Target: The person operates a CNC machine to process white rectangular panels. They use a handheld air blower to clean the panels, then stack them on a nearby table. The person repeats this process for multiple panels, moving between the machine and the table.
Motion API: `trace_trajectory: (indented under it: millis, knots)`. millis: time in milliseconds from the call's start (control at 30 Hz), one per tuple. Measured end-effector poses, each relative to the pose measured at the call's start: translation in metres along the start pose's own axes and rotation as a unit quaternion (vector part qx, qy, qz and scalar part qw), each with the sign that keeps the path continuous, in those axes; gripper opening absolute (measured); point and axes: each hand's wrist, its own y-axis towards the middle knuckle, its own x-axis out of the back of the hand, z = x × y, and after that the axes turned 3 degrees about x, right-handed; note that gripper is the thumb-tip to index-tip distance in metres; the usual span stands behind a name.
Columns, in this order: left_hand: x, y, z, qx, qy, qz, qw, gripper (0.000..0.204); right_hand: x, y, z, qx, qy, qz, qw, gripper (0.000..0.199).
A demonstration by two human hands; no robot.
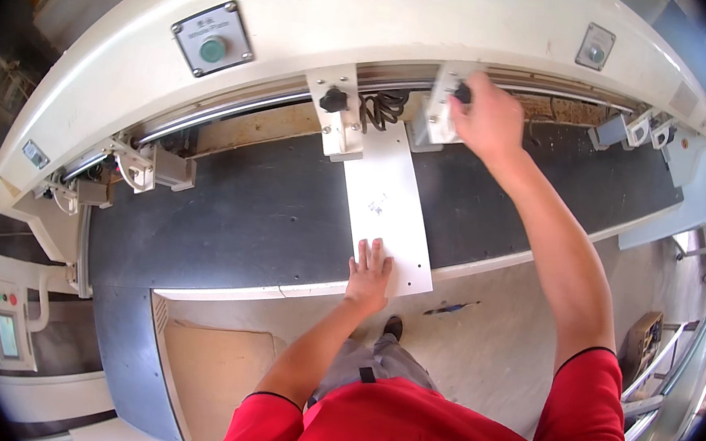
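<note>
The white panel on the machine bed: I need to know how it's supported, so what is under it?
Under the white panel lies the dark machine bed. The left hand presses flat on its near end. The bed directly beneath is covered.

The right hand [488,118] covers most of a black knob [463,93] on a white bracket [438,104], so its grip cannot be judged. The white panel [389,209] has small marks (too faint to read). The control box [7,325] at the machine's left end is blurred.
</note>
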Motion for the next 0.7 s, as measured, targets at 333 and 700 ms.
trace_trajectory:
  millis: [333, 700]
  knots:
    - [0.005, 0.004, -0.001, 0.027, 0.015, 0.012, 0.999, 0.095, -0.019, 0.016, 0.049, -0.203, 0.303, 0.024, 0.931, 0.029]
    - [0.007, 0.015, -0.019, 0.057, 0.072, 0.015, 0.996, 0.105, 0.011, -0.026, -0.01, -0.197, 0.427, 0.027, 0.882, 0.039]
